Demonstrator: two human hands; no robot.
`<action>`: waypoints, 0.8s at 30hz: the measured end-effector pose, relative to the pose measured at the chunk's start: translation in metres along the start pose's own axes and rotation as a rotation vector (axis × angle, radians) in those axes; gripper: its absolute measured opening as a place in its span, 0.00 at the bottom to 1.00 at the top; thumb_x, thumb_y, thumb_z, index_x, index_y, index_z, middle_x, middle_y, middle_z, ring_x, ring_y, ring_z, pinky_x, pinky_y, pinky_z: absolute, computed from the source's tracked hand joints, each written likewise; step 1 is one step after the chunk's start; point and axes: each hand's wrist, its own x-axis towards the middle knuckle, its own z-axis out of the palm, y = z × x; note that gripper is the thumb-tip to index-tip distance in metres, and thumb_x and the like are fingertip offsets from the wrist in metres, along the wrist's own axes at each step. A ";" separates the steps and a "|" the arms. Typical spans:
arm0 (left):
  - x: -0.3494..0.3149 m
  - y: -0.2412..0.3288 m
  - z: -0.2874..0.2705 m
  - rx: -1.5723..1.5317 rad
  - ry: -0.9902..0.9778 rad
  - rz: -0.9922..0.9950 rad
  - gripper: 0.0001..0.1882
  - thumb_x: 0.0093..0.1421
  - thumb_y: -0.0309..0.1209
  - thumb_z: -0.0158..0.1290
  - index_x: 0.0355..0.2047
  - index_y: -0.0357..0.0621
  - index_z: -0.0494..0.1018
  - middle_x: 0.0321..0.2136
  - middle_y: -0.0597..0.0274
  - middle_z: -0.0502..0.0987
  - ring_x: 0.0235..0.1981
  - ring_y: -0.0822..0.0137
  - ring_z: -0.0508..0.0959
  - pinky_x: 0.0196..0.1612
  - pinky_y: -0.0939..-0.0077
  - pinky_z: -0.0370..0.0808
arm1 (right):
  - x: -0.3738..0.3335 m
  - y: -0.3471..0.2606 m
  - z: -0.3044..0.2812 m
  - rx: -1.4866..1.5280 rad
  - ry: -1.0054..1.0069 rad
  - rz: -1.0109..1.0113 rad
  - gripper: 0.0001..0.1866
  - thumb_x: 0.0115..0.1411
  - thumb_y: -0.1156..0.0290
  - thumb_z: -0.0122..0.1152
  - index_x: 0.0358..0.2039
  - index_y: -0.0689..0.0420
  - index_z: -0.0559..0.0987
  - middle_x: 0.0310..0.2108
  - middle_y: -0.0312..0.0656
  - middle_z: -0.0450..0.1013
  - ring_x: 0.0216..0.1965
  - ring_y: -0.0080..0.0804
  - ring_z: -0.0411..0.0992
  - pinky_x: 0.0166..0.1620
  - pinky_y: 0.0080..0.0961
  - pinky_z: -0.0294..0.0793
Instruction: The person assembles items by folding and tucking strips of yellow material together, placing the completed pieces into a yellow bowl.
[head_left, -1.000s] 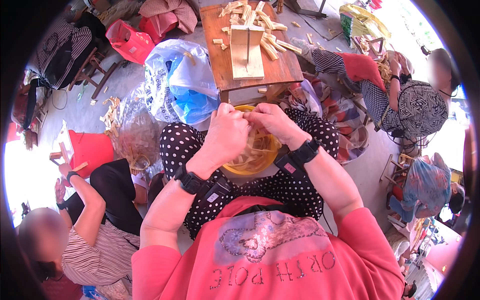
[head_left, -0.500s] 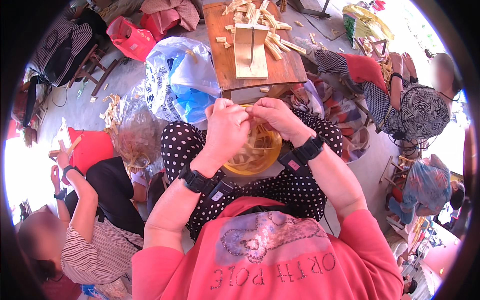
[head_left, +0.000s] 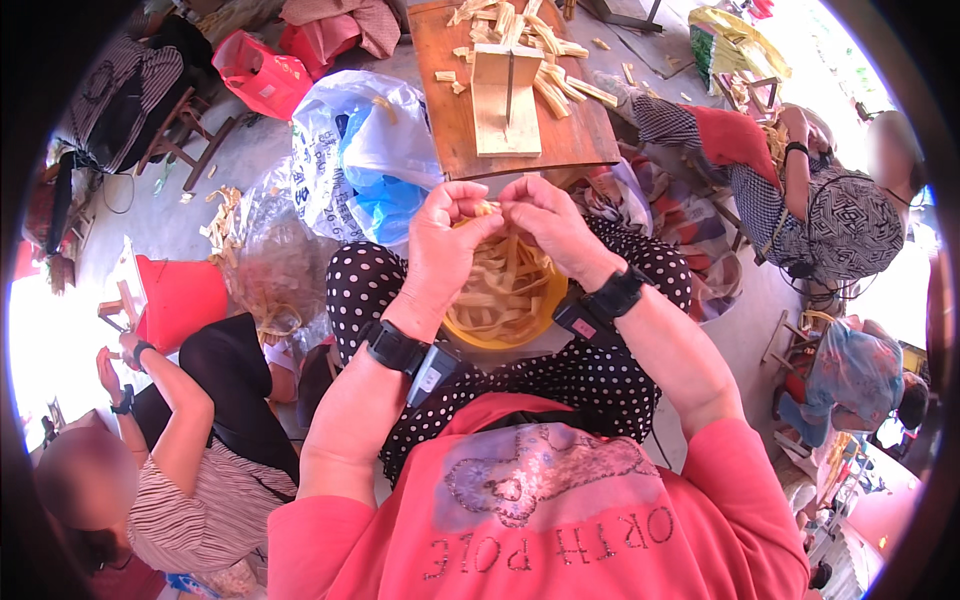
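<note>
We see the left hand (head_left: 446, 240) pinching a pale strip (head_left: 486, 208) above the yellow bowl (head_left: 549, 320), its palm side more exposed than earlier. The right hand (head_left: 552, 228) meets it; whether it grips too, we can't tell. Fingers partly hide the strip; the table's (head_left: 582, 135) far end is cut off.

1 red bag (head_left: 262, 82) sits near 1 wooden stool (head_left: 209, 155).

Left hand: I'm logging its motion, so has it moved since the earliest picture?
Yes. The left hand has shifted up the picture, away from the wearer, its fingers now closer to the near edge of the wooden table.
</note>
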 end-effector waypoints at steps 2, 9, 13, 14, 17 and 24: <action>0.002 0.013 -0.007 -0.256 0.005 -0.085 0.11 0.76 0.13 0.72 0.54 0.37 0.89 0.50 0.59 0.94 0.51 0.65 0.93 0.62 0.68 0.91 | -0.006 -0.022 -0.010 0.189 -0.081 0.239 0.09 0.83 0.71 0.77 0.55 0.62 0.85 0.39 0.28 0.79 0.42 0.19 0.78 0.47 0.26 0.84; -0.006 0.044 -0.054 -0.162 -0.119 0.114 0.12 0.79 0.15 0.70 0.58 0.40 0.91 0.55 0.56 0.94 0.59 0.62 0.92 0.71 0.65 0.87 | -0.043 -0.087 -0.015 -0.408 -0.137 -0.104 0.12 0.84 0.65 0.80 0.50 0.62 0.94 0.42 0.36 0.92 0.42 0.21 0.85 0.49 0.29 0.86; -0.008 0.099 -0.049 0.203 -0.252 -0.023 0.20 0.88 0.24 0.64 0.75 0.39 0.87 0.58 0.57 0.96 0.57 0.68 0.92 0.66 0.69 0.88 | -0.054 -0.101 0.003 -0.645 -0.078 -0.298 0.09 0.84 0.67 0.78 0.52 0.61 0.93 0.37 0.45 0.88 0.40 0.25 0.86 0.48 0.34 0.87; -0.006 0.105 -0.049 0.325 -0.342 -0.121 0.23 0.90 0.27 0.62 0.80 0.39 0.85 0.58 0.58 0.96 0.56 0.70 0.93 0.63 0.70 0.89 | -0.054 -0.103 0.006 -0.665 -0.070 -0.332 0.09 0.84 0.67 0.78 0.52 0.61 0.92 0.37 0.46 0.88 0.40 0.27 0.86 0.48 0.35 0.86; -0.003 0.093 -0.048 0.316 -0.339 -0.046 0.22 0.90 0.26 0.60 0.79 0.41 0.87 0.55 0.63 0.97 0.54 0.73 0.94 0.59 0.71 0.90 | -0.052 -0.097 0.008 -0.642 -0.091 -0.222 0.12 0.88 0.65 0.74 0.54 0.63 0.92 0.38 0.38 0.86 0.41 0.24 0.82 0.48 0.30 0.83; -0.003 0.067 -0.060 0.530 -0.273 0.327 0.21 0.88 0.20 0.60 0.75 0.39 0.89 0.61 0.53 0.97 0.60 0.63 0.97 0.67 0.65 0.91 | -0.049 -0.099 0.002 -0.734 -0.053 -0.332 0.09 0.82 0.65 0.77 0.48 0.58 0.94 0.34 0.50 0.88 0.35 0.54 0.89 0.43 0.43 0.87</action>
